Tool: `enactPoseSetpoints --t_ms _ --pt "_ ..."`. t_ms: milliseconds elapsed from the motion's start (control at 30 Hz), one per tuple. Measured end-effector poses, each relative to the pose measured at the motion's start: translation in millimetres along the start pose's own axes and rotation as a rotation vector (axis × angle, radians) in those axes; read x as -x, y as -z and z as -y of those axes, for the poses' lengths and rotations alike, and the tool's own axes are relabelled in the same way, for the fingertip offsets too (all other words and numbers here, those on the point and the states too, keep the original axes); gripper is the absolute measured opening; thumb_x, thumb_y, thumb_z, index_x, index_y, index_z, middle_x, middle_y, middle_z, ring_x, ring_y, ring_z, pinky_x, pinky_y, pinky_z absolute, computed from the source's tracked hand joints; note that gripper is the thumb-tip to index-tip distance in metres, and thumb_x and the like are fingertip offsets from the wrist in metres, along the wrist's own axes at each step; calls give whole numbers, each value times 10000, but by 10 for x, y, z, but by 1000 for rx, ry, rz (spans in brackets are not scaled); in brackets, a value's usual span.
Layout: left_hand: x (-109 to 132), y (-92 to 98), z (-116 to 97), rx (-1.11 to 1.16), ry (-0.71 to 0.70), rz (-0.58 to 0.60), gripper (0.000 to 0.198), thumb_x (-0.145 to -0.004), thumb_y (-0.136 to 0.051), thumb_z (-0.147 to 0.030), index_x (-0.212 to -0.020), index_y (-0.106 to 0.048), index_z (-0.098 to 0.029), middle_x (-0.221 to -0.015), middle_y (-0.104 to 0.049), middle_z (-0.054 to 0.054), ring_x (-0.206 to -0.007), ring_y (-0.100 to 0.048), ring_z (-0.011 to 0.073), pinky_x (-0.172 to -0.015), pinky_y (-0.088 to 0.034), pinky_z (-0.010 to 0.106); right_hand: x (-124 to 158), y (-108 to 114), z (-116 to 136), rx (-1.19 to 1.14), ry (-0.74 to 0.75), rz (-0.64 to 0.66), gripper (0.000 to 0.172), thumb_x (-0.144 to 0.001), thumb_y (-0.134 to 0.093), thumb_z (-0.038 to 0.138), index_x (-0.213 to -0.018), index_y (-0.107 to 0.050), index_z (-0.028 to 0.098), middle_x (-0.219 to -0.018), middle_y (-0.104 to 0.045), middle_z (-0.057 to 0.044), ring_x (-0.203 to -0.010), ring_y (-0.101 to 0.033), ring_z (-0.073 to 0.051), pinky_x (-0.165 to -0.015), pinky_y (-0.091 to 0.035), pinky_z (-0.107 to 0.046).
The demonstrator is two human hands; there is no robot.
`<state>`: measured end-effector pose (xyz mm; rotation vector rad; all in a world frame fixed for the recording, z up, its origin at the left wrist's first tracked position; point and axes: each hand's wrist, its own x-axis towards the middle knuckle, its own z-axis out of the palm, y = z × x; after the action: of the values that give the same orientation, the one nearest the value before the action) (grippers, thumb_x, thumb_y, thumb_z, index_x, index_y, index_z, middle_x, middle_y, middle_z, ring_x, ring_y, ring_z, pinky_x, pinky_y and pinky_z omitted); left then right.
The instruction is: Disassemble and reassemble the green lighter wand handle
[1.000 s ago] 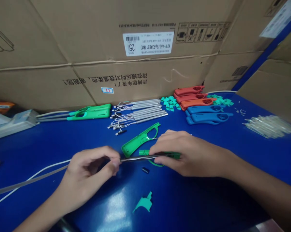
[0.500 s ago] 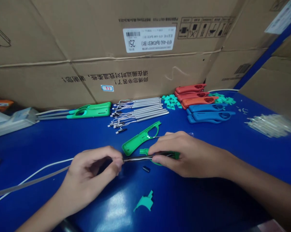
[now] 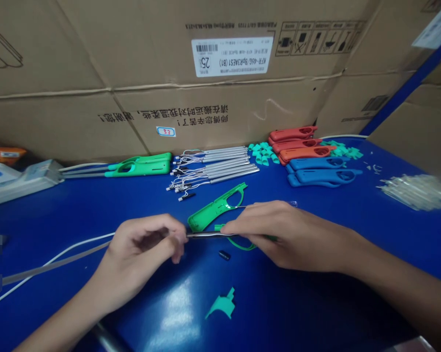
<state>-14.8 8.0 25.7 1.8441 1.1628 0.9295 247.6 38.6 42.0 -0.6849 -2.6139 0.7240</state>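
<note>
My left hand (image 3: 147, 259) pinches the left end of a thin dark rod (image 3: 205, 235) with a pale wire along it. My right hand (image 3: 282, 234) grips the rod's other end, which its fingers hide. Just behind them, a green lighter handle half (image 3: 209, 210) lies with its hollow side up. A second green handle piece (image 3: 244, 246) is partly covered by my right hand. In front of the rod rests a small black cylinder (image 3: 224, 255), and nearer to me a teal trigger-like plastic piece (image 3: 222, 305).
At the back lie green handles with metal tubes (image 3: 143, 165), silver rods with wires (image 3: 231, 172), teal bits (image 3: 263, 153), red handles (image 3: 291, 134) and blue handles (image 3: 323, 176). Clear thin tubes (image 3: 418, 190) lie right, a power strip (image 3: 26, 183) left. A cardboard wall (image 3: 132, 49) stands behind.
The rod has risen slightly and become more level between my hands. My right fingers have closed further over its right end. The whole view has shifted a little.
</note>
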Motion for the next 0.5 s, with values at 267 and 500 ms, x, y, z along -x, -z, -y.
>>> enactPoseSetpoints --t_ms 267,500 --pt "0 3 32 66 41 14 213 -875 -552 -185 -687 -652 -189 -553 -646 -28 -492 -606 97 -505 -486 156 31 22 -24 75 73 97 556 -850 -411 -44 -1334 -600 154 -979 -669 -57 -886 -574 -178 -777 -441 -279" --pt "30 15 113 153 137 43 205 -898 -565 -217 -720 -663 -198 -598 -645 -31 -530 -595 94 -540 -462 176 25 10 1 161 57 120 582 -819 -435 -47 -1321 -612 188 -935 -638 -54 -809 -562 -176 -697 -412 -283"
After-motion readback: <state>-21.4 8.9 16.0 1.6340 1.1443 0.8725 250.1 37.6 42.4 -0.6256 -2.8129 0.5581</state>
